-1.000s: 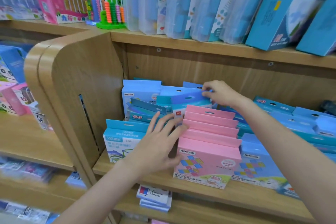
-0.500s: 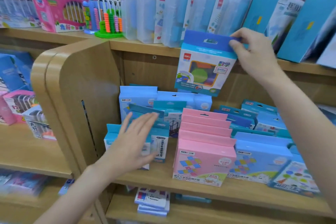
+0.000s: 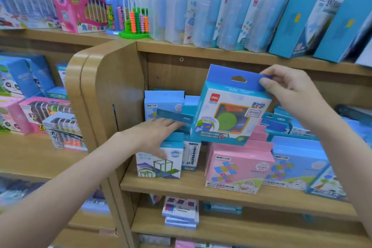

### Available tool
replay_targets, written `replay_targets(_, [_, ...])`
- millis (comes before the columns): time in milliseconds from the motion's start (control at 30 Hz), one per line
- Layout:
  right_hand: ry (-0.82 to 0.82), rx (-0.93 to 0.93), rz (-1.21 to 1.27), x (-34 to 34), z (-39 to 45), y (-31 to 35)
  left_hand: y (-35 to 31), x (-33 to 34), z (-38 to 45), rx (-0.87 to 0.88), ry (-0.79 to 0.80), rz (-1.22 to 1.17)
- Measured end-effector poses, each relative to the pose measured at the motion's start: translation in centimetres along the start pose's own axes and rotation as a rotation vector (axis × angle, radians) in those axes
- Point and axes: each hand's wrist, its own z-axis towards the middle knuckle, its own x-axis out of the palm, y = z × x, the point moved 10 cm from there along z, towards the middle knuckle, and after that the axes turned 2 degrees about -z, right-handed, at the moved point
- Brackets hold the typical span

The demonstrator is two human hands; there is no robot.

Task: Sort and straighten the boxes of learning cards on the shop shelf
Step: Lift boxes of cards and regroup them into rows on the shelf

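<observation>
My right hand (image 3: 289, 90) pinches the dark blue hang tab of a light blue card box (image 3: 229, 110) with a green disc in its window, holding it up in the air in front of the middle shelf. My left hand (image 3: 155, 135) lies with straight fingers on the leaning blue boxes (image 3: 171, 116) at the shelf's left end, above a white box with a cube drawing (image 3: 159, 163). A row of pink boxes (image 3: 237, 167) stands in the centre, and blue boxes (image 3: 298, 163) stand to its right.
The wooden middle shelf (image 3: 181, 187) has a rounded side panel (image 3: 104, 90) on its left. Above sit translucent cases (image 3: 211, 18), teal cartons (image 3: 302, 22) and an abacus (image 3: 134, 20). White card packs (image 3: 181, 213) lie on the shelf below.
My right hand took the light blue box out of the back row, raised it high, then brought it lower. My left hand left the pink boxes and moved onto the leaning blue boxes.
</observation>
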Motion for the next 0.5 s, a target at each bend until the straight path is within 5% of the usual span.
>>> replay_targets(233, [-0.058, 0.084, 0.01, -0.8, -0.6, -1.0, 1.7, -0.4, -1.3, -0.071, 0.014, 0.148])
replay_targets(500, [0.023, 0.002, -0.116, 2.8, 0.5, 2.0, 4.3, 0.1, -3.2, -0.326, 0.215, 0.456])
